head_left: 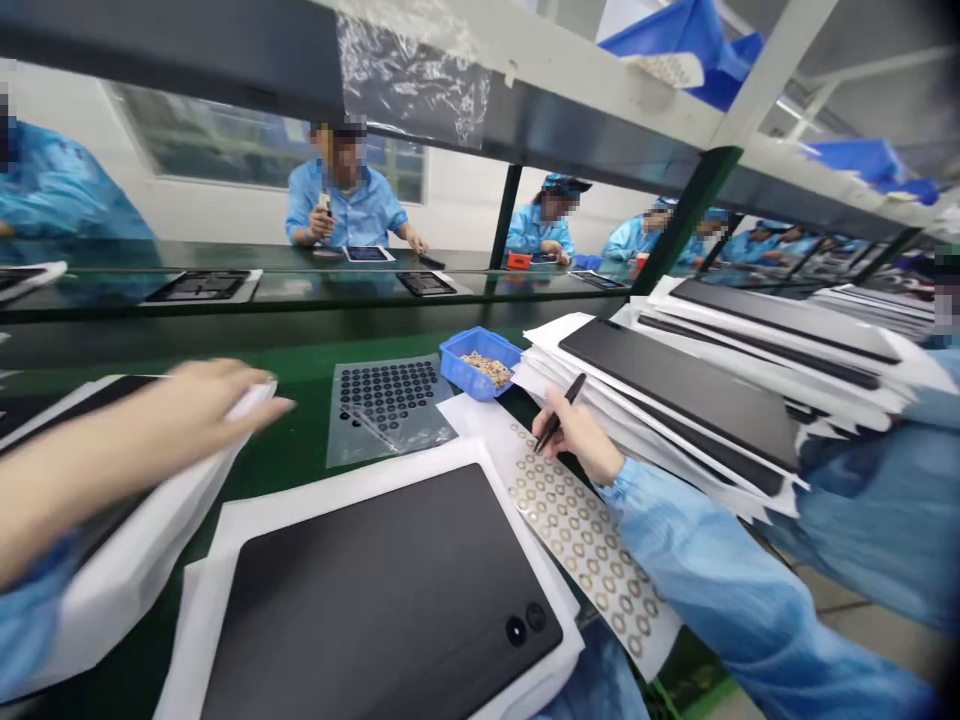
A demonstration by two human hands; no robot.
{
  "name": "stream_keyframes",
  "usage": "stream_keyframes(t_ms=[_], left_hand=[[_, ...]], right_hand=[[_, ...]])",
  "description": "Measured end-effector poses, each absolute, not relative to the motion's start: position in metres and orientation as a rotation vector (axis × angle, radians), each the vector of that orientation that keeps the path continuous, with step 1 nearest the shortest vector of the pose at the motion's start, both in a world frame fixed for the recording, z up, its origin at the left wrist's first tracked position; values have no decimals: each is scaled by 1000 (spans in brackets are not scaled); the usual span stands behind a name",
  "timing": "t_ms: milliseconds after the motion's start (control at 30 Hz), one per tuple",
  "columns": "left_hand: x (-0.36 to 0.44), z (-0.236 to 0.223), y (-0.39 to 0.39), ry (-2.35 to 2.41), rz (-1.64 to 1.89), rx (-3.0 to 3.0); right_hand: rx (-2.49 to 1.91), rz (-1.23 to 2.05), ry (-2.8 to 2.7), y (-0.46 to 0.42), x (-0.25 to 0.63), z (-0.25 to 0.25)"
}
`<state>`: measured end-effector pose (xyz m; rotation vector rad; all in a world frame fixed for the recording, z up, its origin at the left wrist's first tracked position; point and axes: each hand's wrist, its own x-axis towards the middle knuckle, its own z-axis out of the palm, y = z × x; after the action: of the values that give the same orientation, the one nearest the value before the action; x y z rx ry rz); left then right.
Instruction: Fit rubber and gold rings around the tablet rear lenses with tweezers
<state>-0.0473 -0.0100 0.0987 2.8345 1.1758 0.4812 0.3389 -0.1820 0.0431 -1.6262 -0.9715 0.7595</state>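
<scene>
My right hand (586,440) grips black tweezers (561,412), their tip over a sheet of ring-shaped stickers (581,530). Stretched out with fingers extended, my left hand (214,400) is over a stack of white sheets and dark panels (142,560); whether it touches the stack I cannot tell. Between my hands a black tablet back cover (375,590) lies on white sheets, with two round camera openings at its lower right corner. Beyond it, a clear sheet of round black stickers (390,395) lies beside a blue bin (476,375) of small tan pieces.
Stacks of dark panels between white sheets (675,390) stand at the right. A grey overhead shelf (600,130) runs across the top on green posts (690,215). Across the line, co-workers in blue (345,205) sit at a dark green bench with tablet parts (202,286).
</scene>
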Motion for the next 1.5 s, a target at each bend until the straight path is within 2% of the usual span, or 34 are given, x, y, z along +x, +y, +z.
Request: stream_keyframes(t_ms=[133, 300, 500, 1100, 1333, 1500], left_hand=[[93, 78, -74, 285, 232, 3013], [188, 36, -89, 101, 211, 3015], [191, 12, -79, 120, 225, 2994], [192, 14, -80, 191, 203, 3015], [192, 15, -80, 178, 190, 3013], [194, 17, -79, 149, 242, 2958]], right_hand=[[-1595, 693, -1051, -176, 350, 27], [-1571, 472, -1059, -158, 360, 0], [-1619, 335, -1082, -154, 360, -12], [-1631, 274, -1134, -154, 358, -10], [-1485, 398, -1095, -199, 328, 31], [-1386, 715, -938, -269, 278, 32]])
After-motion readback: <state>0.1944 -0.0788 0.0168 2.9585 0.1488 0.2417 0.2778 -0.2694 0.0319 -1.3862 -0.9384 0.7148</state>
